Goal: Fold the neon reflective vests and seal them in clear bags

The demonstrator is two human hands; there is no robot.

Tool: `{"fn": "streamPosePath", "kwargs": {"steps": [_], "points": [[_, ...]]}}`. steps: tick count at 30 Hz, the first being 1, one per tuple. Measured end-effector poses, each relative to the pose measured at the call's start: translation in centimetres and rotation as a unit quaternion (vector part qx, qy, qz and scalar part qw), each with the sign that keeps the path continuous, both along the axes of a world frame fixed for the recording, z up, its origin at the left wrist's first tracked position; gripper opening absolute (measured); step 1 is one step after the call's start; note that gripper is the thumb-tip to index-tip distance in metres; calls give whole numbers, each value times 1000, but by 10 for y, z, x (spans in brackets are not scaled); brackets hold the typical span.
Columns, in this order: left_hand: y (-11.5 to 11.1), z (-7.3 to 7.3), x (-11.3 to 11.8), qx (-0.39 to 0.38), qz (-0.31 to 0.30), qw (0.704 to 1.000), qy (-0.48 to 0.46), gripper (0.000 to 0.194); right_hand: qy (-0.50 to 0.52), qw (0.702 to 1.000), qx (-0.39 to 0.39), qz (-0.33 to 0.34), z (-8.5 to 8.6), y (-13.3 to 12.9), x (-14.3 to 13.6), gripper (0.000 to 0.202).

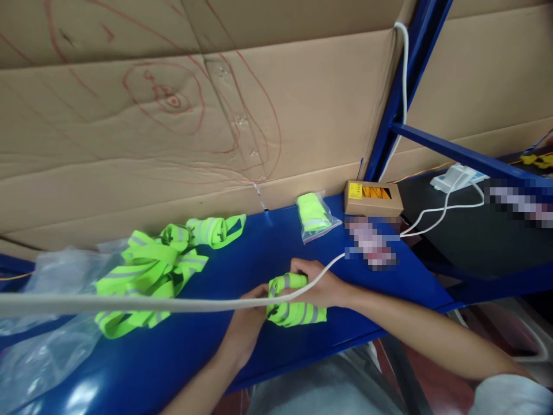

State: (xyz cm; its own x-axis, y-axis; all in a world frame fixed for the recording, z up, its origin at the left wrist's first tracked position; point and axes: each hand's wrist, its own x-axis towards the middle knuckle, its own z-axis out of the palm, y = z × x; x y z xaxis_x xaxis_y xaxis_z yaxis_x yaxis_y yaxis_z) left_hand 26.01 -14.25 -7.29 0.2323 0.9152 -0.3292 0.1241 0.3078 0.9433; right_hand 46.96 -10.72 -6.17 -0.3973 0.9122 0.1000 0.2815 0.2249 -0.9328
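Observation:
Both hands are closed around a rolled bundle of neon-green reflective straps (298, 316) with grey stripes, low over the blue table. My left hand (253, 314) grips its left side, partly covered by the white cable. On the upper right, my right hand (322, 283) wraps over the bundle with bent fingers. To the left lies a loose heap of similar reflective straps (147, 268), with a rolled strap bundle (209, 230) at its far end. Farther back, a clear zip bag (314, 216) contains a folded neon-green piece.
A white cable (181, 304) crosses in front of the hands. Clear plastic bags (52, 357) cover the table's left end. A small cardboard box (374, 199) stands at the back right, near a blue metal post (389, 109) and a power strip (458, 177). Cardboard (311, 115) walls the back.

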Motion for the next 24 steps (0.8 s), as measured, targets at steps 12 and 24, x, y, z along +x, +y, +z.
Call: {"fn": "streamPosePath", "kwargs": {"steps": [12,24], "points": [[-6,9,30,26,9,998,-60,59,-8,992,-18,-122,-2,-13,-16,43],[3,10,16,-20,-17,991,-131,64,70,991,-115,-26,-9,-6,-11,46]]}}
